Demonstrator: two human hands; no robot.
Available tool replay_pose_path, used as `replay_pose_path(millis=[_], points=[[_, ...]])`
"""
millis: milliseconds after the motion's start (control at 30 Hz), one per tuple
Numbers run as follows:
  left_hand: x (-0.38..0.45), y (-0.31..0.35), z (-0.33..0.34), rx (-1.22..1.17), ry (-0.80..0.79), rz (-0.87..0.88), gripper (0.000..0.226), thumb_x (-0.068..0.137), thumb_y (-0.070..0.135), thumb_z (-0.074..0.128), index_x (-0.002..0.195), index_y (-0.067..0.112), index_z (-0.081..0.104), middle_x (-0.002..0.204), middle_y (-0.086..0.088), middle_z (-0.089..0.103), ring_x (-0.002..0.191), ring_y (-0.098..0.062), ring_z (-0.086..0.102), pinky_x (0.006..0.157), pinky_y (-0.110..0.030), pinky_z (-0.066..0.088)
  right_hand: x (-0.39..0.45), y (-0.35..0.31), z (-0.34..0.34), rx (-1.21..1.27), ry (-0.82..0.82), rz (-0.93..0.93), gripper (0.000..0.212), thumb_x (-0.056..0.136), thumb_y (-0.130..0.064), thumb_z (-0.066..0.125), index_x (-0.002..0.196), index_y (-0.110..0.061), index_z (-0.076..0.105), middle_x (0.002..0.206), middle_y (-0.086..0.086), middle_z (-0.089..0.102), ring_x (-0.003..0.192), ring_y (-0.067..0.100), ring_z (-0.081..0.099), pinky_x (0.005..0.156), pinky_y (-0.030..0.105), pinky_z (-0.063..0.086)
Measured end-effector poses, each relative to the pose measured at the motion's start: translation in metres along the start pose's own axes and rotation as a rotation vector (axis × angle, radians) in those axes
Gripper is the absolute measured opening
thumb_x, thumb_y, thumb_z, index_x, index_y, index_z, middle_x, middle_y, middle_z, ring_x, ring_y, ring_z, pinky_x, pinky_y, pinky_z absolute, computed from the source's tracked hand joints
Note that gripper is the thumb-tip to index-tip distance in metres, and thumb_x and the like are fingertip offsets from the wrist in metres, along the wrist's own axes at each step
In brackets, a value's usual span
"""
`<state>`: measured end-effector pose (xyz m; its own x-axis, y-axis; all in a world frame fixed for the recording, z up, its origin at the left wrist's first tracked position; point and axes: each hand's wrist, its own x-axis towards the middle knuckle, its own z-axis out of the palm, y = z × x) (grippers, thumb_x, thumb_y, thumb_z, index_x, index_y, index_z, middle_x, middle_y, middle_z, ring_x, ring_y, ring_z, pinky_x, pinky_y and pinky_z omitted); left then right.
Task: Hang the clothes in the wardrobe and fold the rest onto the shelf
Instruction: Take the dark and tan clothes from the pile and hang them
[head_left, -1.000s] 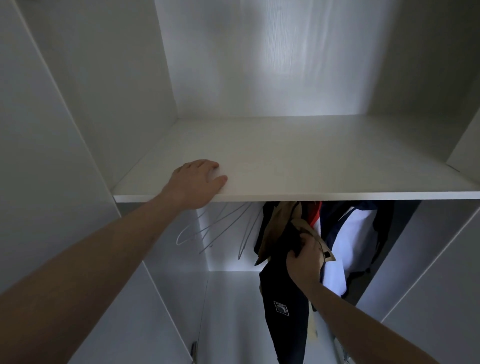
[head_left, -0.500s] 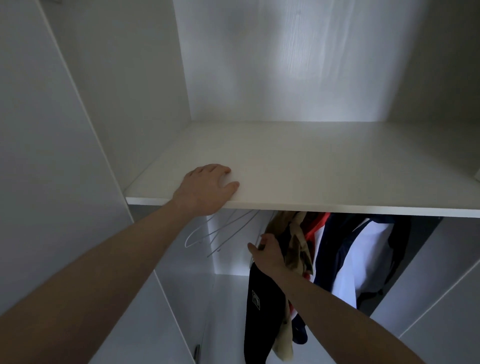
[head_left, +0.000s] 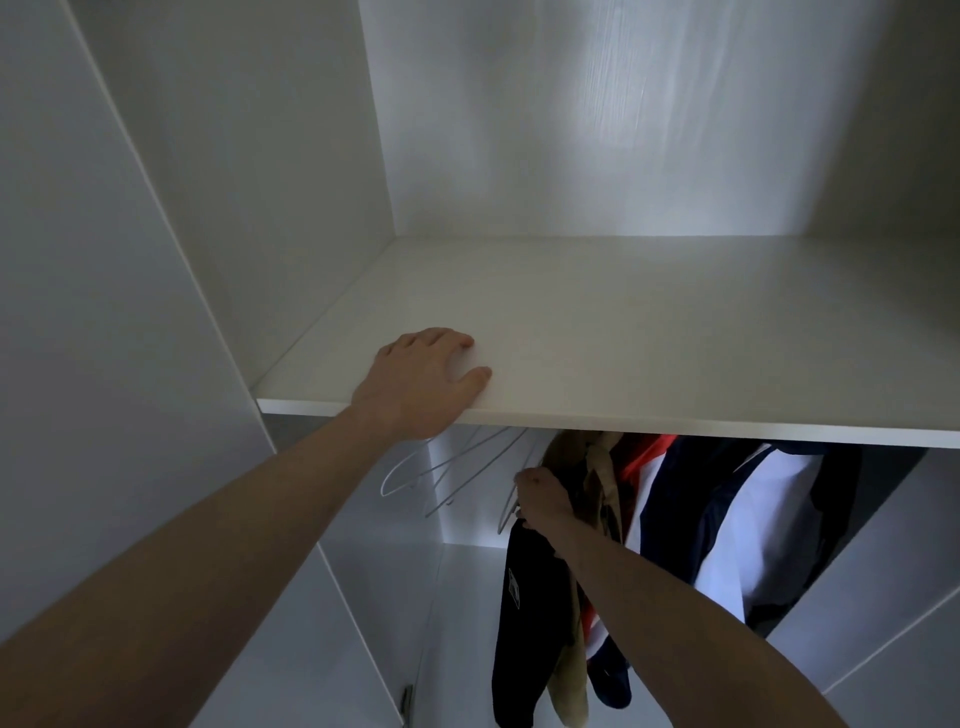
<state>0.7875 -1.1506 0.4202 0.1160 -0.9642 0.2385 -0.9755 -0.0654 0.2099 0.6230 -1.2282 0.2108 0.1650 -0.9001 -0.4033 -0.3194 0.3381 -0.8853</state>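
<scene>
My left hand (head_left: 422, 378) rests flat on the front edge of the white wardrobe shelf (head_left: 649, 332), fingers spread. Below the shelf my right hand (head_left: 545, 500) grips the top of a hanging black garment (head_left: 527, 623) with a small white label, at its hanger. Behind it hang a tan garment (head_left: 597, 467) and a navy, white and red jacket (head_left: 743, 525). The rail itself is hidden under the shelf.
Several bare white wire hangers (head_left: 447, 473) hang to the left of the clothes. White side panels (head_left: 156, 260) close in the wardrobe on the left and right. A door hinge (head_left: 407, 699) shows at the bottom left.
My right hand has slid left along the rail with the black garment, away from the jacket. The left hand has stayed on the shelf.
</scene>
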Motion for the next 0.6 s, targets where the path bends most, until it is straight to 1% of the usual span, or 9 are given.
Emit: replay_pose_path(millis=[67,133,167,233,300,400,467,533,600], points=[[0.000,0.000,0.000,-0.011,-0.002,-0.002,0.070,0.086,0.070,0.030,0.144,0.034,0.046,0.155,0.008,0.043,0.141,-0.021,0.039,0.118,-0.044,0.028,-0.002,-0.003,0.003,0.004,-0.031,-0.018,0.026,0.102,-0.033,0.057,0.110,-0.009,0.061,0.082,0.006,0.061,0.068,0.015,0.058,0.057,0.024,0.051],[-0.001,0.000,0.000,-0.015,0.003,-0.003,0.072,0.085,0.071,0.028,0.145,0.034,0.045,0.155,0.008,0.043,0.141,-0.021,0.039,0.118,-0.044,0.027,-0.002,-0.005,0.005,-0.044,-0.051,-0.053,0.024,0.100,-0.034,0.062,0.092,-0.011,0.060,0.080,0.006,0.062,0.067,0.015,0.060,0.057,0.026,0.052],[-0.001,0.000,0.000,-0.013,0.005,-0.002,0.073,0.085,0.072,0.028,0.145,0.034,0.045,0.154,0.008,0.043,0.141,-0.021,0.039,0.117,-0.043,0.027,-0.001,-0.006,0.006,-0.052,-0.049,-0.064,0.023,0.099,-0.031,0.063,0.091,-0.009,0.060,0.081,0.007,0.063,0.067,0.016,0.061,0.058,0.027,0.053],[-0.001,0.000,0.001,-0.008,0.009,-0.001,0.073,0.085,0.072,0.027,0.144,0.034,0.045,0.154,0.008,0.044,0.141,-0.021,0.039,0.117,-0.043,0.028,0.000,-0.010,0.007,-0.009,-0.041,-0.063,0.023,0.097,-0.024,0.067,0.103,-0.003,0.061,0.090,0.012,0.068,0.065,0.016,0.062,0.057,0.027,0.053],[0.000,0.000,0.000,-0.001,0.005,-0.004,0.073,0.084,0.073,0.027,0.144,0.035,0.045,0.154,0.009,0.044,0.140,-0.021,0.040,0.116,-0.043,0.029,0.000,-0.014,0.009,0.104,-0.039,-0.033,0.023,0.095,-0.014,0.069,0.111,-0.002,0.059,0.103,0.018,0.071,0.059,0.016,0.059,0.055,0.026,0.051],[-0.001,0.001,0.000,0.000,-0.006,-0.009,0.074,0.084,0.073,0.026,0.144,0.034,0.045,0.154,0.008,0.044,0.140,-0.022,0.040,0.116,-0.044,0.028,-0.003,-0.019,0.011,0.258,-0.085,0.016,0.025,0.096,-0.011,0.069,0.116,-0.010,0.054,0.099,0.012,0.069,0.057,0.017,0.056,0.054,0.025,0.048],[-0.002,0.001,0.000,-0.004,-0.011,-0.011,0.075,0.084,0.073,0.026,0.145,0.034,0.045,0.154,0.007,0.043,0.141,-0.022,0.039,0.116,-0.043,0.027,-0.005,-0.024,0.010,0.270,-0.130,0.047,0.026,0.098,-0.017,0.067,0.122,-0.010,0.058,0.096,0.006,0.066,0.063,0.015,0.059,0.058,0.025,0.052],[-0.002,0.002,0.000,-0.007,-0.013,-0.013,0.075,0.085,0.073,0.026,0.146,0.034,0.044,0.155,0.006,0.043,0.141,-0.022,0.039,0.117,-0.043,0.027,-0.003,-0.031,0.010,0.261,-0.150,0.096,0.025,0.099,-0.020,0.064,0.123,-0.012,0.061,0.095,0.002,0.064,0.072,0.013,0.062,0.062,0.024,0.056],[-0.002,0.002,0.000,-0.008,-0.009,-0.014,0.075,0.085,0.073,0.026,0.146,0.034,0.044,0.155,0.006,0.042,0.141,-0.022,0.039,0.117,-0.043,0.027,-0.001,-0.036,0.013,0.294,-0.122,0.105,0.031,0.099,-0.021,0.064,0.128,-0.013,0.057,0.098,0.005,0.064,0.073,0.013,0.061,0.061,0.023,0.056]])
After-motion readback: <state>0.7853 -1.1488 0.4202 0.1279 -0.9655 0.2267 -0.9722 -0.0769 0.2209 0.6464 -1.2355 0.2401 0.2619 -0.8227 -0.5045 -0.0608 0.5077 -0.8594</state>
